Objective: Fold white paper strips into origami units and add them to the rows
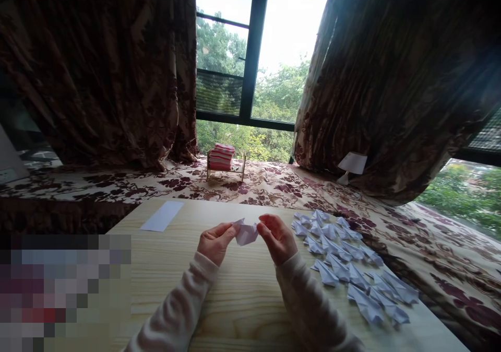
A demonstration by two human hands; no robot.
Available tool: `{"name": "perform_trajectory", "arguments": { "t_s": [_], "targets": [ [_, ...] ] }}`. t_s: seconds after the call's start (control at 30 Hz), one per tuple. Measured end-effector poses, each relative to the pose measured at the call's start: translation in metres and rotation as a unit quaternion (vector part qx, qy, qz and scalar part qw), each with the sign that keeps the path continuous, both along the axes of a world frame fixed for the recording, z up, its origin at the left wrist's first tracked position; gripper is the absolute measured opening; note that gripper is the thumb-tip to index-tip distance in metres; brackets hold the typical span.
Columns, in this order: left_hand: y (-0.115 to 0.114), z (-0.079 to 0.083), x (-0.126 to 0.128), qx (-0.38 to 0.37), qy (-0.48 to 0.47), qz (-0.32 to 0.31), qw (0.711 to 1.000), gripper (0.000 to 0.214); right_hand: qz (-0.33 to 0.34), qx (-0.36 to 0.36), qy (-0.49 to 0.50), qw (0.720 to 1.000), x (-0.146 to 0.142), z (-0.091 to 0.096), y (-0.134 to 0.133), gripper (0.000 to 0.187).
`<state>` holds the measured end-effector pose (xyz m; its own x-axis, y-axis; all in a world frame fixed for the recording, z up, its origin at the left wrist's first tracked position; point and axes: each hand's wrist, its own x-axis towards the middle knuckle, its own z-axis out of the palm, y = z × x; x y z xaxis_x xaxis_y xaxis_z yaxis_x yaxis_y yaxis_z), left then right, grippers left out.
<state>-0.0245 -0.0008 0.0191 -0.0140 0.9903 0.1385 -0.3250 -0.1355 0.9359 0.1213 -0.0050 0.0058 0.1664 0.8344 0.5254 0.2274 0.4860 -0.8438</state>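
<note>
A small, partly folded piece of white paper [246,233] is held between both my hands just above the light wooden table [242,300]. My left hand [216,243] pinches its left edge with thumb and fingers. On the paper's right edge my right hand [277,238] is closed too. Both arms wear pale long sleeves. To the right of my right hand lie several finished folded white paper figures [344,263], spread in rows toward the table's right edge.
A flat white paper strip [162,215] lies at the table's far left. Beyond the table is a floral-covered surface with a small wooden rack of red-and-white cloth [221,159] and a small white lamp [351,165]. Dark curtains flank a window. A blurred patch covers the lower left.
</note>
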Motion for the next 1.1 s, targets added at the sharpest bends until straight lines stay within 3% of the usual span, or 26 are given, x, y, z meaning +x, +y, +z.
{"name": "perform_trajectory", "arguments": {
  "t_s": [0.27, 0.7, 0.8, 0.9, 0.97, 1.03, 1.1],
  "targets": [
    [-0.002, 0.001, 0.002, -0.01, -0.003, -0.001, 1.0, 0.022, 0.036, 0.031, -0.018, 0.999, -0.003, -0.01, 0.007, 0.022],
    [-0.002, -0.006, 0.005, 0.026, 0.065, -0.038, 0.997, 0.019, 0.014, 0.1, -0.123, 0.987, 0.003, 0.001, 0.002, 0.02],
    [0.001, -0.008, 0.004, 0.023, 0.084, -0.055, 0.995, 0.019, 0.008, 0.079, -0.137, 0.987, 0.005, -0.002, 0.005, 0.02],
    [0.007, -0.012, 0.0, -0.014, 0.083, -0.03, 0.996, 0.02, -0.01, 0.059, -0.172, 0.983, 0.008, 0.0, 0.003, 0.021],
    [0.012, -0.015, -0.004, -0.047, 0.071, 0.001, 0.996, 0.023, -0.055, 0.098, -0.203, 0.973, 0.01, 0.005, -0.001, 0.017],
    [0.016, -0.018, -0.008, -0.08, 0.059, 0.02, 0.995, 0.026, -0.084, 0.167, -0.253, 0.949, 0.009, 0.01, -0.007, 0.032],
    [0.018, -0.02, -0.01, -0.114, 0.04, 0.027, 0.992, 0.03, -0.064, 0.216, -0.328, 0.918, 0.005, 0.014, -0.012, 0.047]
  ]
}}
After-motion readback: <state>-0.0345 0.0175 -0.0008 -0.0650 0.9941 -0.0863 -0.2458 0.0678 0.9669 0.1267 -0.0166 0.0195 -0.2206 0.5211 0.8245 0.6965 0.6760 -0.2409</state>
